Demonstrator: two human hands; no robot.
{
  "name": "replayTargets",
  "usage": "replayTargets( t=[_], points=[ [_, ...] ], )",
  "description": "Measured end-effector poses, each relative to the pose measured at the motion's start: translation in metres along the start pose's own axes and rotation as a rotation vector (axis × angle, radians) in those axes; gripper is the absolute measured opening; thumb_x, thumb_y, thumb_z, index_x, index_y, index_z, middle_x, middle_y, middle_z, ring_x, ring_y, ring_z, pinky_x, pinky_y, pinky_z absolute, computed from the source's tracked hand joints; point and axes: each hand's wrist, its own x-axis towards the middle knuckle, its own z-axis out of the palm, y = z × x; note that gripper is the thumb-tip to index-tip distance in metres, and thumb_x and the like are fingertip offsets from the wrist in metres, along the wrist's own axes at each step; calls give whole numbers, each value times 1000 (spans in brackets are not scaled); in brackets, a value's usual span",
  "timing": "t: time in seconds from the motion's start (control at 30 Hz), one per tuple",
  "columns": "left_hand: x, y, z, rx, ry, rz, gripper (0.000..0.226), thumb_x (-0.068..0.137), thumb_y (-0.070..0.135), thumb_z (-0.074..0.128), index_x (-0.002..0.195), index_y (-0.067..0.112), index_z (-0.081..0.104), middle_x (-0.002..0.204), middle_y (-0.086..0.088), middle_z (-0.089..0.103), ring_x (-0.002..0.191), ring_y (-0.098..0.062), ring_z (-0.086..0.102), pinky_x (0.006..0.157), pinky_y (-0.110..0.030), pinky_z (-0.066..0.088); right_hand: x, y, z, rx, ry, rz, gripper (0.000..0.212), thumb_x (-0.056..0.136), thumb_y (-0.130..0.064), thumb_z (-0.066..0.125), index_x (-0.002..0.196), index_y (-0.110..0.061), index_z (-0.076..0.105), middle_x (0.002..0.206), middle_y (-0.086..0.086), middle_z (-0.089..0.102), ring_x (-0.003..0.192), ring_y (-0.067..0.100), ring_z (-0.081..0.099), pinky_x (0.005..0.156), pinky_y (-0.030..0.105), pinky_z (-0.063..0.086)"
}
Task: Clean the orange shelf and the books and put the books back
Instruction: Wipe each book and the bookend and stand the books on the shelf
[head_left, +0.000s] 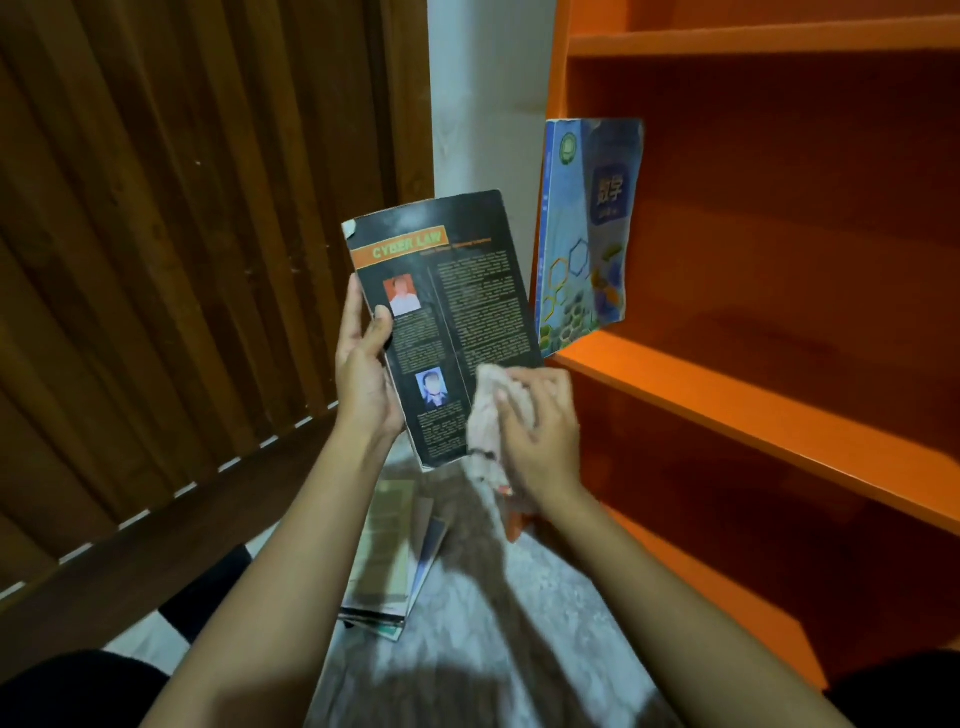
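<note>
pale cloth at black book's edge

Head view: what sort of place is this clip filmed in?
Likely a room in a home: an orange shelf against a white wall, a slatted wooden panel on the left, and books stacked on the pale marbled floor.

Home room: orange bookshelf, slatted wooden door, marbled floor.

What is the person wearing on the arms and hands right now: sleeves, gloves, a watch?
Nothing shows. Both forearms are bare as far as the frame reaches, with no sleeves. The left hand and right hand carry no gloves; no watch or bracelet at either wrist.
</note>
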Motion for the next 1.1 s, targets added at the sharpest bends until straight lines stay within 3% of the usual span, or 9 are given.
replayTargets(
  t=[0.1,0.37,0.47,0.57,0.67,0.77,0.87,0.97,1.1],
  points=[
    [2,2,-8,10,14,-16,51,98,8,43,144,27,34,127,2,61,102,-13,66,84,-37,55,-16,5,8,-111,-150,-168,18,87,-30,57,104,-26,61,106,-2,49,88,13,53,63,27,44],
    [2,10,-37,119,-82,-76,48,97,13,47,142,31,40,137,-4,54,122,-28,55,103,-56,39,9,23,-3,119,143,411,16,91,-23,55,105,-20,61,107,-1,54,92,15,54,71,25,37],
    [0,8,-37,144,-106,-62,48,98,13,45,142,28,39,138,-4,53,124,-27,53,102,-53,41,12,21,-9,328,71,386,18,92,-24,55,107,-19,62,105,-6,63,101,7,58,87,32,47],
    [0,6,-34,165,-98,-51,47,98,13,44,142,28,39,134,-1,57,121,-24,56,96,-42,49,15,20,-19,520,-108,385,27,94,-26,53,119,-18,57,112,-11,61,102,-10,56,86,16,44],
    [2,2,-33,174,-88,-57,48,98,12,45,143,27,39,134,-2,57,119,-25,58,89,-39,54,15,23,-23,584,-317,379,47,78,-45,67,123,-40,55,133,-2,55,125,11,50,104,38,42],
    [3,0,-31,221,-98,-29,48,97,12,47,143,25,39,126,2,63,113,-22,61,85,-35,56,13,19,-25,600,-408,327,54,77,-28,73,127,-28,54,132,0,57,124,15,51,106,41,40],
    [3,-4,-32,359,-111,5,49,97,15,48,144,26,36,123,6,64,108,-17,63,88,-35,55,10,14,-23,610,-408,248,47,81,-5,68,125,-17,56,125,2,62,118,14,56,100,32,44],
    [5,-12,-28,785,-52,111,56,95,16,54,146,23,33,149,-2,32,130,-10,37,100,-16,37,9,11,-18,646,-384,247,50,81,0,67,124,-24,56,126,0,61,119,13,56,97,29,46],
    [-10,-26,-9,1028,-77,254,52,93,14,56,141,23,39,150,0,21,128,-2,25,104,-13,28,5,11,-11,557,-426,220,56,78,-6,68,128,-28,53,134,-3,56,127,12,49,106,46,41]
  ],
)
